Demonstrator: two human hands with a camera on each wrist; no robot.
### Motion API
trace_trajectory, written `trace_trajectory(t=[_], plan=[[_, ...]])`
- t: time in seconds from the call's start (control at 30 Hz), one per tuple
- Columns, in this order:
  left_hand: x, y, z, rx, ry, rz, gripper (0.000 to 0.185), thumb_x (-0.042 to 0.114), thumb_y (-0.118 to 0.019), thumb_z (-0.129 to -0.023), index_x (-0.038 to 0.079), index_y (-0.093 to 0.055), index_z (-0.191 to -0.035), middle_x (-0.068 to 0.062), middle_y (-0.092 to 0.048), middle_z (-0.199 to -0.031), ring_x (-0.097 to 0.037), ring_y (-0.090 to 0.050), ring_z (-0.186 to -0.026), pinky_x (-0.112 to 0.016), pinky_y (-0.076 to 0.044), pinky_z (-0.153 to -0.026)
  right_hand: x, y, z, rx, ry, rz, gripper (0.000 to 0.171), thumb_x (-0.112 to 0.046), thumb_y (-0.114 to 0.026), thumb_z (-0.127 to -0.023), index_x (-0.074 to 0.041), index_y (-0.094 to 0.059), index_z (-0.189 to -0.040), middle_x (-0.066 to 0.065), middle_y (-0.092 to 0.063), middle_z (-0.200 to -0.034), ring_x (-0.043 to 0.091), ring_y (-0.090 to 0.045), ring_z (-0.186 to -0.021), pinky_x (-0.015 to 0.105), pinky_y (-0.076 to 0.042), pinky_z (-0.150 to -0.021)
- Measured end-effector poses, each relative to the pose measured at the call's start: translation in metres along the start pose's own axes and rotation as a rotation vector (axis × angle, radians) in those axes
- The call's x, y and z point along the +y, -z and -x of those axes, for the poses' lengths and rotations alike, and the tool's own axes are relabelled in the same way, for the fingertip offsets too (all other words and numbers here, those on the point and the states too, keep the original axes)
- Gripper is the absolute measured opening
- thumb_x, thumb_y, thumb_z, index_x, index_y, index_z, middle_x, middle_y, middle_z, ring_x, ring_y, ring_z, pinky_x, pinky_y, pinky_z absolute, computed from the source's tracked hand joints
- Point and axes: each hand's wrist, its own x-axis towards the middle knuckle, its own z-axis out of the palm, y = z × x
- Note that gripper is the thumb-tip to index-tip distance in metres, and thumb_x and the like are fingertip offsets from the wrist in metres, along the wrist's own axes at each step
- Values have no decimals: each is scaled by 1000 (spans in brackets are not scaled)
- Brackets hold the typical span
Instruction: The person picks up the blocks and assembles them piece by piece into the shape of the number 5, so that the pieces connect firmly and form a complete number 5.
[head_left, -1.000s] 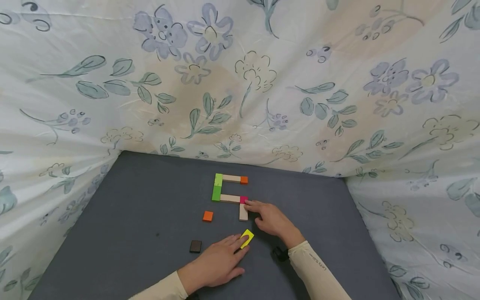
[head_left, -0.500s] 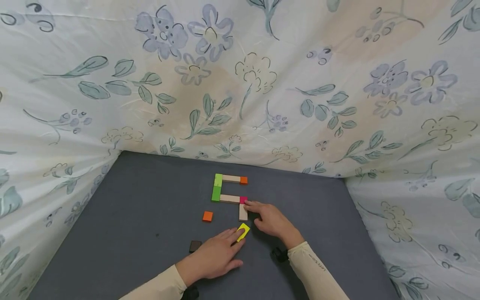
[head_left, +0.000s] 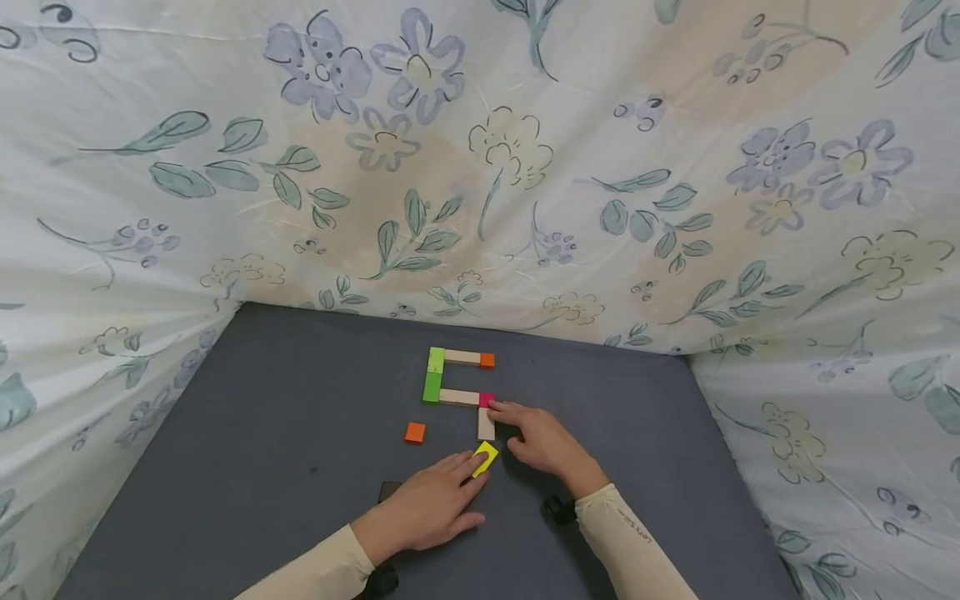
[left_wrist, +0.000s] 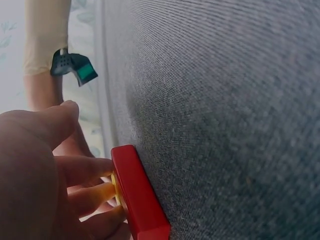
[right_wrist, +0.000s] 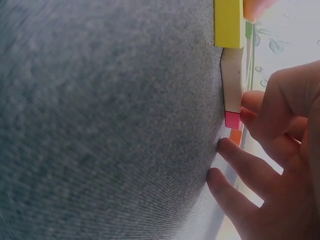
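In the head view, my left hand lies with fingers extended on a yellow-topped block. The left wrist view shows a red side on that block, with fingertips over its top. It sits turned at an angle, close to the near end of an upright-running beige block. My right hand has its fingertips at the pink block where it meets that beige block. In the right wrist view two other fingers reach down to the dark cloth beside the pink block.
A light green block, a green block, two beige blocks and an orange one continue the line. A loose orange block lies left; a dark brown block is partly behind my left hand. Floral fabric walls the table.
My left hand has slid the yellow-topped block away from me and slightly left, nearer the beige block's end. It now covers part of the brown block. My right hand has stayed in place.
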Motion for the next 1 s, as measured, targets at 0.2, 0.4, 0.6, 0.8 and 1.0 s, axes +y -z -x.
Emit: trace_trajectory(t=[0.2, 0.4, 0.6, 0.8, 1.0], plan=[[-1, 1, 0, 0, -1, -3, 67, 59, -50, -112, 14, -53, -162, -4, -32, -176, -23, -33, -160, -41, -33, -126, -1, 0, 0, 2, -5, -5, 55, -9, -69, -99, -19, -65, -154, -2, -55, -161, 25, -54, -146, 53, -47, -116], [-1, 1, 1, 14, -7, -8, 66, 57, -51, -113, 14, -54, -162, -4, -32, -175, -24, -33, -160, -40, -33, -126, -1, -1, 0, 10, -16, -2, 56, -9, -69, -99, -20, -65, -154, 0, -55, -161, 25, -54, -146, 52, -47, -116], [-2, 0, 0, 18, -6, -2, 65, 57, -50, -113, 14, -54, -162, -5, -33, -175, -24, -34, -159, -40, -34, -125, -2, -2, 1, 11, -36, -9, 55, -10, -70, -100, -22, -65, -154, 2, -56, -160, 26, -55, -144, 53, -46, -116], [-3, -1, -1, 24, -9, 3, 65, 57, -51, -113, 13, -55, -161, -5, -34, -174, -24, -34, -159, -41, -35, -125, -2, -3, 1, 22, -33, -12, 56, -9, -70, -99, -21, -65, -153, 2, -57, -159, 26, -56, -144, 53, -46, -117], [-5, -3, -1, 34, -10, 9, 65, 57, -51, -113, 13, -55, -161, -5, -35, -174, -25, -34, -159, -41, -35, -125, -3, -4, 1, 27, -35, -11, 55, -9, -70, -99, -21, -65, -153, 2, -57, -159, 26, -56, -144, 53, -46, -117]])
